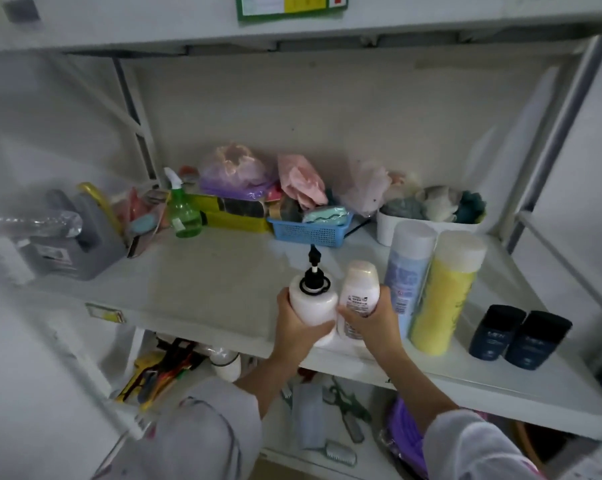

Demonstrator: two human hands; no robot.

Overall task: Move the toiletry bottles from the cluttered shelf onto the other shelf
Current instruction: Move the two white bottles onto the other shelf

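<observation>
The left hand [294,327] has its fingers curled round the white pump bottle [312,303], and the right hand [374,320] grips the small white bottle [358,294] the same way, the two bottles touching side by side above the front of the white shelf [206,292]. Just right of the right-hand fingers stand a tall pale-blue bottle [408,268] and a tall yellow bottle [445,292], with two dark bottles [519,336] farther right; well beyond the fingertips lie a blue basket [310,232] and a green spray bottle [183,211]
</observation>
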